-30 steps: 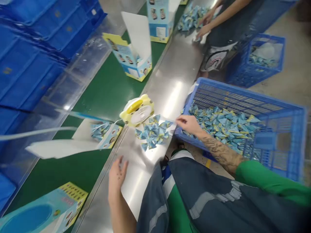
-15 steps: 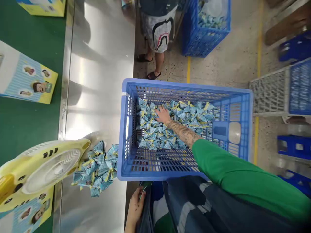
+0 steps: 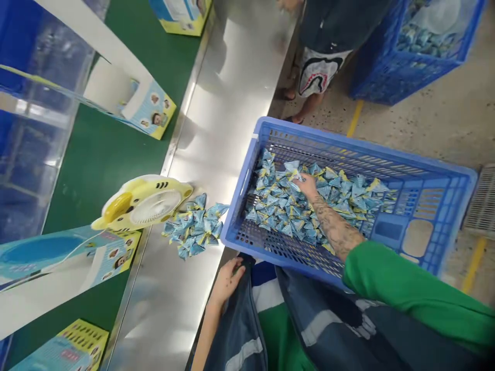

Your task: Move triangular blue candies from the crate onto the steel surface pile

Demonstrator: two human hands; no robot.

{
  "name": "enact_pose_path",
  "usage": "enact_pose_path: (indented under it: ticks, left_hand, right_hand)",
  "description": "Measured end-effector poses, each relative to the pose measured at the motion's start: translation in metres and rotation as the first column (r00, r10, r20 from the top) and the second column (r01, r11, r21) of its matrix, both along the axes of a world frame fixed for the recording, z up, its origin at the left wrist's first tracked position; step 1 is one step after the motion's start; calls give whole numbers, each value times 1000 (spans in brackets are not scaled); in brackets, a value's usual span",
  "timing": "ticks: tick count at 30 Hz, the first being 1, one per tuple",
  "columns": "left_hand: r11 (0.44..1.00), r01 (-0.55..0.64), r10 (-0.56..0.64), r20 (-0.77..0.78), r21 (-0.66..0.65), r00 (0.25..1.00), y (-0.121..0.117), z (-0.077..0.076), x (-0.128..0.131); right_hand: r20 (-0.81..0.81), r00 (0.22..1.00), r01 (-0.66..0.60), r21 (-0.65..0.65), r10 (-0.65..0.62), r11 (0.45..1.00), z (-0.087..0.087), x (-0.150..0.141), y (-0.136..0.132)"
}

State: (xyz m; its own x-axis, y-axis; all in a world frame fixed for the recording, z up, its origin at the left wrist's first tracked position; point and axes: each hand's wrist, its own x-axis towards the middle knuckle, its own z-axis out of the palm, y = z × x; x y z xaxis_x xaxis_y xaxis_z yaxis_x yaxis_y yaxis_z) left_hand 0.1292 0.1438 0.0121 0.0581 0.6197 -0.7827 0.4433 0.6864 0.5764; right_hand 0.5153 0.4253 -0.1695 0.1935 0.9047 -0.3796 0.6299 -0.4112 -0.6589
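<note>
Gripping blue triangular sachets point(image 3: 294, 172) in a heap: right hand point(image 3: 308, 186), fingers closed, inside blue plastic crate point(image 3: 237, 201). Left hand point(image 3: 227, 281), loosely open, holding nothing, beside crate's near corner, against dark apron point(image 3: 240, 330).

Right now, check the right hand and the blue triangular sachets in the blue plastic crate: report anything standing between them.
Nothing visible stands in the way: the right hand is down on the blue triangular sachets, in contact with the pile inside the blue plastic crate.
</note>
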Motion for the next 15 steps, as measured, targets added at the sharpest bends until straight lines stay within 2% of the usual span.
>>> enact_pose_path:
  ticks: [2, 4, 7, 9, 12, 15]
  left_hand:
    - [993, -67, 60, 73, 95, 995, 24, 13, -4]
    - [972, -156, 125, 176, 175, 976, 47, 23, -8]
    - [924, -306, 206, 378, 228, 903, 79, 26, -1]
    - [896, -389, 245, 493, 214, 835, 100, 23, 13]
    - [887, -438, 268, 612, 145, 744, 123, 20, 36]
    - [908, -412, 258, 679, 72, 687, 128, 22, 46]
  right_hand:
    - [-106, 987, 124, 35, -120, 992, 27, 1, -10]
    - [-214, 953, 234, 72, -214, 970, 62, -8, -27]
    - [-382, 886, 330, 117, -264, 937, 118, -47, -61]
    - [-474, 842, 364, 150, -256, 919, 145, -85, -81]
    - [-565, 783, 429, 185, -261, 884, 170, -134, -98]
    - [-602, 747, 477, 190, -282, 858, 183, -155, -100]
